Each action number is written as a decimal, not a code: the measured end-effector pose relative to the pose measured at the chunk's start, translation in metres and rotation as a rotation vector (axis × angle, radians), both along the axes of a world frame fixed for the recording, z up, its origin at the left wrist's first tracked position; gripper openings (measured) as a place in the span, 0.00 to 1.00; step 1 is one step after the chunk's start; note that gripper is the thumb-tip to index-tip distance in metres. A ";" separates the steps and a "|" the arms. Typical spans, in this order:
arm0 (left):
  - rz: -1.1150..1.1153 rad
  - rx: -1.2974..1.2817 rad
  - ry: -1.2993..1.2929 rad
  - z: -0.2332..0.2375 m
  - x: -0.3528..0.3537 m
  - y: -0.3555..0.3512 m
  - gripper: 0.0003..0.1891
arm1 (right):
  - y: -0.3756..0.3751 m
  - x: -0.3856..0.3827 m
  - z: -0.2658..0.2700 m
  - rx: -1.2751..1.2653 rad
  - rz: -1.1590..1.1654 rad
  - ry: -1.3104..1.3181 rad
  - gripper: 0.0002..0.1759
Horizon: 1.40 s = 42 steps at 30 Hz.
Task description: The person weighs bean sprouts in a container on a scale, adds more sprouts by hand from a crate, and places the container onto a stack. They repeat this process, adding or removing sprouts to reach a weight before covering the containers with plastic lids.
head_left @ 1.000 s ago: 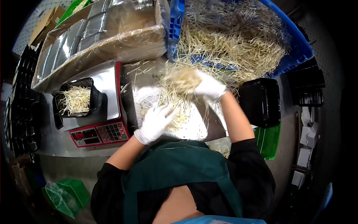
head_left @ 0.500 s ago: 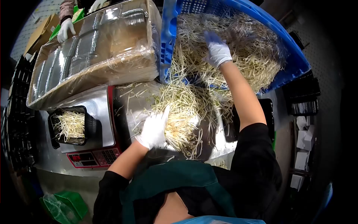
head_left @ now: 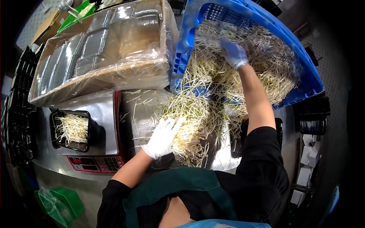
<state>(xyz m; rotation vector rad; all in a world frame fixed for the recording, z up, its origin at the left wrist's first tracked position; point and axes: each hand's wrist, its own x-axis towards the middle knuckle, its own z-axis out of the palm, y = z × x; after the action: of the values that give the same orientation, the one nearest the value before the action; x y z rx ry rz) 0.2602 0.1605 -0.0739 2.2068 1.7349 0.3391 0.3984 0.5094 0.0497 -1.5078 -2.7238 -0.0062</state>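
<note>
My left hand (head_left: 164,137), in a white glove, lies against the left side of a heap of bean sprouts (head_left: 190,140) on the metal table. Its fingers are stretched out over the sprouts. Up in the blue crate (head_left: 182,49), my right hand (head_left: 234,54), also gloved, reaches onto a mass of loose sprouts (head_left: 266,68). The fingers there point away from me, extended and slightly blurred. Sprouts spill from the crate's near side onto the table. A black tray (head_left: 90,131) holding sprouts sits on a scale (head_left: 108,152) with a red frame at the left.
A plastic-lined carton (head_left: 102,72) of clear lids stands behind the scale. Another person's gloved hand (head_left: 65,5) shows at the top left, near a green crate (head_left: 81,11). Stacked black trays are at the far left and right (head_left: 311,123). A green bin (head_left: 68,203) stands below.
The view has shifted, so most things sit slightly farther right. My right hand stays among the crate's sprouts and my left by the heap. The other person's hand has left the lids carton.
</note>
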 end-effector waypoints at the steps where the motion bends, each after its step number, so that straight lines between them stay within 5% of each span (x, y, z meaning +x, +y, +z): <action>1: 0.009 0.017 -0.009 -0.002 0.002 -0.002 0.52 | -0.001 0.006 0.005 0.018 0.018 0.000 0.30; 2: 0.017 0.035 -0.017 -0.003 0.003 -0.005 0.49 | -0.003 0.013 0.010 0.038 0.036 0.000 0.27; 3: 0.019 0.036 -0.018 -0.002 0.004 -0.007 0.49 | -0.018 0.016 0.003 0.466 0.172 0.109 0.25; 4: 0.010 0.045 -0.004 -0.001 0.006 -0.011 0.44 | -0.023 0.021 0.007 0.464 0.175 0.107 0.25; 6: 0.003 0.046 0.005 0.000 0.008 -0.022 0.39 | -0.044 0.033 0.035 0.246 0.322 0.325 0.21; 8: -0.049 0.167 0.056 0.001 0.004 -0.034 0.37 | -0.106 0.020 0.073 0.038 0.139 0.050 0.20; 10: -0.057 0.161 0.061 0.007 0.002 -0.047 0.35 | -0.139 0.015 0.047 -0.309 0.128 0.134 0.13; 11: -0.076 0.241 0.066 0.005 0.002 -0.052 0.35 | -0.144 0.015 0.019 -0.943 -0.005 0.440 0.12; 12: -0.094 0.330 0.072 0.004 0.002 -0.054 0.36 | -0.184 0.004 0.030 -0.803 0.183 0.132 0.18; 13: -0.098 0.329 0.073 0.002 0.002 -0.059 0.36 | -0.176 0.009 -0.029 -1.064 0.223 0.263 0.33; 14: -0.053 0.305 0.015 0.001 0.001 -0.065 0.37 | -0.189 0.006 -0.038 -0.858 0.344 0.066 0.46; 15: -0.006 0.281 -0.041 0.000 0.000 -0.071 0.38 | -0.189 0.009 -0.072 -0.935 0.325 0.162 0.53; 18: 0.115 0.283 0.063 0.005 -0.002 -0.081 0.43 | -0.220 0.008 -0.120 -0.852 0.151 0.390 0.48; 19: 0.144 0.319 -0.022 0.010 0.000 -0.075 0.45 | -0.242 0.007 -0.125 -0.589 0.350 0.269 0.43; 22: 0.042 0.265 -0.105 -0.001 -0.007 -0.045 0.48 | -0.264 -0.002 -0.097 -0.737 0.487 0.008 0.41; 24: 0.049 0.235 -0.102 0.001 -0.002 -0.030 0.52 | -0.250 0.003 -0.098 -0.768 0.192 0.295 0.43; 26: 0.164 -0.120 0.011 0.025 0.003 -0.017 0.55 | -0.216 0.008 -0.154 -0.921 -0.002 0.483 0.47; 28: 0.242 -0.103 0.041 0.019 0.012 -0.018 0.56 | -0.267 0.023 -0.110 -1.129 0.161 0.837 0.51; 29: 0.330 -0.020 -0.043 0.013 0.017 -0.026 0.57 | -0.280 0.028 -0.110 -0.920 0.262 0.604 0.61; 30: 0.419 0.063 -0.125 0.004 0.020 -0.031 0.59 | -0.306 0.035 -0.107 -0.191 0.355 0.201 0.72; 32: 0.421 0.034 -0.139 -0.017 0.011 -0.037 0.63 | -0.329 0.043 -0.115 -0.226 0.338 0.090 0.77; 34: 0.259 0.306 0.051 -0.018 -0.002 -0.042 0.66 | -0.314 0.043 -0.112 -0.149 0.376 0.039 0.76; 35: 0.244 0.032 0.003 -0.018 -0.013 -0.036 0.68 | -0.296 0.040 -0.108 -0.292 0.388 0.084 0.73; 37: 0.247 -0.011 -0.064 -0.016 -0.018 -0.021 0.57 | -0.262 0.029 -0.106 -0.528 0.410 0.232 0.63; 42: 0.327 0.017 -0.078 -0.014 -0.015 -0.010 0.42 | -0.244 0.033 -0.099 -0.392 0.371 0.108 0.52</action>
<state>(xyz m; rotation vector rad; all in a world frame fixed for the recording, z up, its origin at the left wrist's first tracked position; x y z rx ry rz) 0.2450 0.1506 -0.0884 1.8889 2.0548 0.5090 0.4313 0.2659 -0.0494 -0.9901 -2.9862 0.6285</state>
